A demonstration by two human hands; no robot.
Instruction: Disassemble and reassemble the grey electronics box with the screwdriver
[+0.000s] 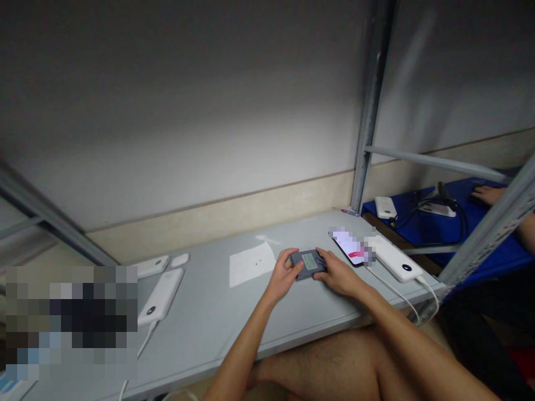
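Observation:
A small dark grey device with a pale label [308,262] lies on the grey shelf board [217,317], held from both sides. My left hand [283,274] grips its left edge with curled fingers. My right hand [337,272] closes over its right edge, fingers resting on top. A white sheet of paper [251,264] lies just left of the device. A phone with a lit screen [350,248] lies to the right of my right hand.
White power banks lie on the board: one at the right [395,259] with a white cable, others at the left [162,296] [152,266]. A metal upright [371,106] divides off a blue surface [443,223], where another person's hand [488,194] rests near black cables.

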